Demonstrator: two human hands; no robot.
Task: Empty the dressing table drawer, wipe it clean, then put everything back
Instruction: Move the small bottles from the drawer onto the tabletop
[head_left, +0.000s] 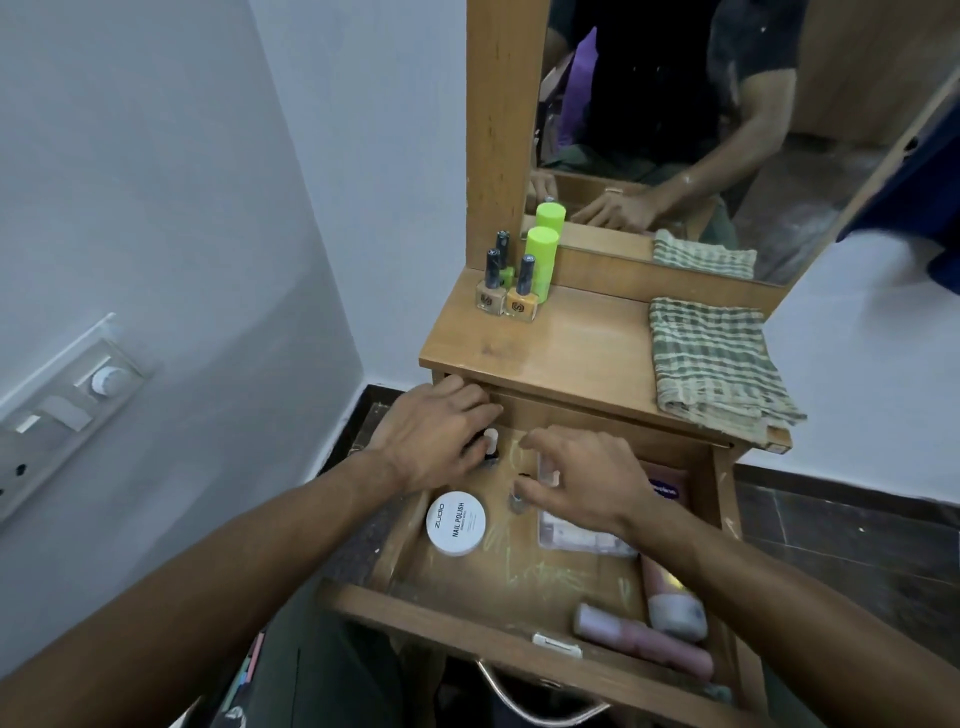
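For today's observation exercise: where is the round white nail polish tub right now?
The round white tub lies in the open drawer, at its left side, just below the left hand and left of the right hand.

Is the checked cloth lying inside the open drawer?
No, the checked cloth lies folded on the tabletop, above the open drawer.

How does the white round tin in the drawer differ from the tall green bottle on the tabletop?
The white tin is low, flat and printed "NAIL POLISH"; the green bottle is tall, slim and shows no print. The tin lies inside the open drawer; the bottle stands upright by the mirror. Both are round and untouched.
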